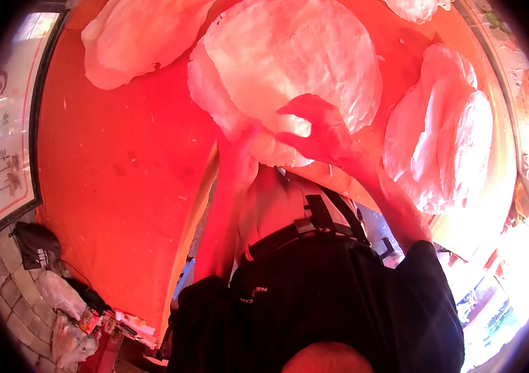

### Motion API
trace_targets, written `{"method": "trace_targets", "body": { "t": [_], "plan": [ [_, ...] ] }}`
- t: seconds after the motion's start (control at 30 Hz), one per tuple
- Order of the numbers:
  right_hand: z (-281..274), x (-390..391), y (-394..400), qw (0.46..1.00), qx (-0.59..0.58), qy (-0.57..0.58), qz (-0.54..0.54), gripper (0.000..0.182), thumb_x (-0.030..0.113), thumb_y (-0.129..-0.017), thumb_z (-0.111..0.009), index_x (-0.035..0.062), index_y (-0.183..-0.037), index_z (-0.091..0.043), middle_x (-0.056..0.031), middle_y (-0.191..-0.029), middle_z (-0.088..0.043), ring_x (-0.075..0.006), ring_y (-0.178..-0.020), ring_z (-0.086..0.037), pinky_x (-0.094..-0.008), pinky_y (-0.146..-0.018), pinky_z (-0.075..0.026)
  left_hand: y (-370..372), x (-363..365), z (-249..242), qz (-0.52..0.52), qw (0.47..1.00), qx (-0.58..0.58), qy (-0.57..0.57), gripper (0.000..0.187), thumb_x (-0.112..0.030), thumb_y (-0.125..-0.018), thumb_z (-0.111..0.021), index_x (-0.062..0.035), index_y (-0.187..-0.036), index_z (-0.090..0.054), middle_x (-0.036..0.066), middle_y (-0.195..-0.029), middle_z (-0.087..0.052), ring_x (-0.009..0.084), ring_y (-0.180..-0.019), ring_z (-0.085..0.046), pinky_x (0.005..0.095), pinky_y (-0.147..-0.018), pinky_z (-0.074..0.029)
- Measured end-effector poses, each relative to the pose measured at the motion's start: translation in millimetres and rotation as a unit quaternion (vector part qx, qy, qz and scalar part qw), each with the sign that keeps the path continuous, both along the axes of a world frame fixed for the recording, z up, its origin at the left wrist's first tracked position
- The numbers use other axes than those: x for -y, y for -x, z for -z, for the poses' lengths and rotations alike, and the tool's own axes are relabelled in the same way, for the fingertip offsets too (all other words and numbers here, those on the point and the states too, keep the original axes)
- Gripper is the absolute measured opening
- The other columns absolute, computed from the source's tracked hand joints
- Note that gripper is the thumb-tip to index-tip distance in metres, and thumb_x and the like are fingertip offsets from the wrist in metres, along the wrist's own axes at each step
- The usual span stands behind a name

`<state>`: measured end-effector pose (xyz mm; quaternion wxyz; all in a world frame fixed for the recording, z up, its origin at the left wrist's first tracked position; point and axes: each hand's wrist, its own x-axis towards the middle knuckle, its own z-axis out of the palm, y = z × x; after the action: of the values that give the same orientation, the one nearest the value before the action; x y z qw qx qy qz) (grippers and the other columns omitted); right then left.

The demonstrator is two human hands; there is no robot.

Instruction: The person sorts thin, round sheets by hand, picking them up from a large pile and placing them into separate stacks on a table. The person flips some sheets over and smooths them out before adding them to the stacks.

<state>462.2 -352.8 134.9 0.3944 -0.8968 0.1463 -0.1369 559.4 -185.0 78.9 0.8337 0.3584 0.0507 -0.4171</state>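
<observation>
A large, thin round flatbread (295,56), with an uneven layered rim at its left, lies in front of me over the near edge of the table. At its lower left edge is my left hand (243,142), which looks closed on the rim; glare and blur partly hide its fingers. My right hand (323,130) is over the lower right part of the flatbread, thumb and forefinger spread wide in a C shape with nothing visible between them. Red light washes out much of the detail.
Another pale flatbread (146,37) lies at the far left, and folded flatbreads (441,130) are at the right. The orange-red tabletop (115,186) extends left. A framed board with writing (6,124) stands beyond it. A dark pouch (36,244) and plastic bags (62,295) are lower left.
</observation>
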Motion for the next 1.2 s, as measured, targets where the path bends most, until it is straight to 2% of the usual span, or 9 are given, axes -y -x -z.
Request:
{"method": "trace_targets", "body": {
  "t": [0.1,0.23,0.4,0.57,0.7,0.73,0.87,1.1,1.2],
  "plan": [
    [12.3,-6.7,-5.3,1.000,0.005,0.015,0.014,0.031,0.016,-0.071,-0.085,0.0075,-0.098,-0.072,-0.0122,-0.097,-0.068,-0.0287,-0.089,-0.066,-0.0353,-0.077,-0.054,1.2,-0.7,0.7,-0.003,1.000,-0.010,0.004,0.046,-0.014,-0.098,-0.059,-0.0041,-0.140,-0.043,0.008,-0.134,-0.055,0.0220,-0.124,-0.054,0.0393,-0.105,-0.046],
    [9.5,9.1,0.1,0.929,-0.062,-0.354,0.086,0.022,0.021,-0.076,-0.082,0.0038,-0.088,-0.075,-0.0094,-0.085,-0.072,-0.0177,-0.081,-0.067,-0.0317,-0.073,-0.053,1.0,-2.0,1.5,-0.008,1.000,-0.022,0.012,0.045,-0.016,-0.099,-0.058,-0.0041,-0.140,-0.043,0.008,-0.134,-0.055,0.0224,-0.124,-0.054,0.0398,-0.104,-0.046],
    [-2.8,33.9,-0.9,0.914,-0.176,-0.358,0.069,0.013,0.013,-0.086,-0.072,0.0009,-0.088,-0.074,-0.0043,-0.078,-0.069,-0.0095,-0.074,-0.060,-0.0269,-0.069,-0.050,0.6,-5.7,1.5,-0.015,0.999,-0.030,0.017,0.045,-0.019,-0.100,-0.056,-0.0042,-0.140,-0.044,0.008,-0.134,-0.056,0.0228,-0.123,-0.055,0.0403,-0.104,-0.046],
    [-44.7,59.4,-11.6,0.967,0.042,-0.195,0.155,0.010,0.010,-0.088,-0.070,0.0012,-0.092,-0.069,0.0003,-0.077,-0.068,-0.0053,-0.071,-0.056,-0.0239,-0.062,-0.046,2.4,-7.6,1.9,-0.022,0.999,-0.034,0.016,0.044,-0.022,-0.100,-0.054,-0.0043,-0.140,-0.044,0.008,-0.134,-0.056,0.0233,-0.122,-0.055,0.0408,-0.103,-0.046],
    [-95.0,34.0,-6.0,0.988,0.020,0.125,0.083,0.004,0.008,-0.088,-0.067,0.0061,-0.088,-0.063,-0.0112,-0.070,-0.063,-0.0241,-0.060,-0.061,-0.0319,-0.055,-0.047,3.6,-6.5,4.7,-0.029,0.999,-0.039,0.015,0.044,-0.025,-0.101,-0.052,-0.0043,-0.139,-0.044,0.008,-0.133,-0.056,0.0236,-0.122,-0.055,0.0413,-0.103,-0.046],
    [-71.6,16.6,-3.7,0.995,-0.010,0.027,0.099,0.006,0.006,-0.090,-0.067,0.0032,-0.095,-0.067,-0.0086,-0.080,-0.065,-0.0175,-0.071,-0.064,-0.0291,-0.058,-0.050,4.3,-7.0,4.3,-0.029,0.999,-0.039,0.015,0.044,-0.026,-0.101,-0.052,-0.0044,-0.139,-0.045,0.008,-0.133,-0.056,0.0237,-0.122,-0.055,0.0414,-0.103,-0.046],
    [28.2,-7.0,24.5,0.992,0.000,0.115,-0.053,0.018,0.012,-0.077,-0.071,0.0040,-0.088,-0.059,-0.0140,-0.078,-0.061,-0.0337,-0.074,-0.060,-0.0435,-0.059,-0.048,8.7,-10.4,5.0,-0.038,0.998,-0.043,0.016,0.045,-0.028,-0.102,-0.051,-0.0044,-0.139,-0.045,0.008,-0.133,-0.056,0.0241,-0.121,-0.055,0.0418,-0.102,-0.046],
    [14.3,-14.0,12.8,0.983,-0.001,0.186,-0.010,0.032,0.023,-0.074,-0.074,0.0011,-0.094,-0.063,-0.0141,-0.087,-0.062,-0.0313,-0.086,-0.061,-0.0426,-0.065,-0.049,11.4,-12.9,6.2,-0.043,0.997,-0.051,0.025,0.046,-0.033,-0.103,-0.048,-0.0045,-0.139,-0.045,0.009,-0.133,-0.057,0.0247,-0.120,-0.055,0.0425,-0.102,-0.046],
    [33.5,25.0,22.0,0.959,-0.127,0.241,-0.076,0.027,0.018,-0.076,-0.071,0.0013,-0.097,-0.065,-0.0152,-0.088,-0.062,-0.0298,-0.085,-0.061,-0.0376,-0.063,-0.049,10.7,-13.4,6.9,-0.046,0.997,-0.056,0.034,0.047,-0.034,-0.103,-0.047,-0.0046,-0.139,-0.046,0.009,-0.133,-0.057,0.0250,-0.120,-0.055,0.0429,-0.101,-0.046]
  ]
}}
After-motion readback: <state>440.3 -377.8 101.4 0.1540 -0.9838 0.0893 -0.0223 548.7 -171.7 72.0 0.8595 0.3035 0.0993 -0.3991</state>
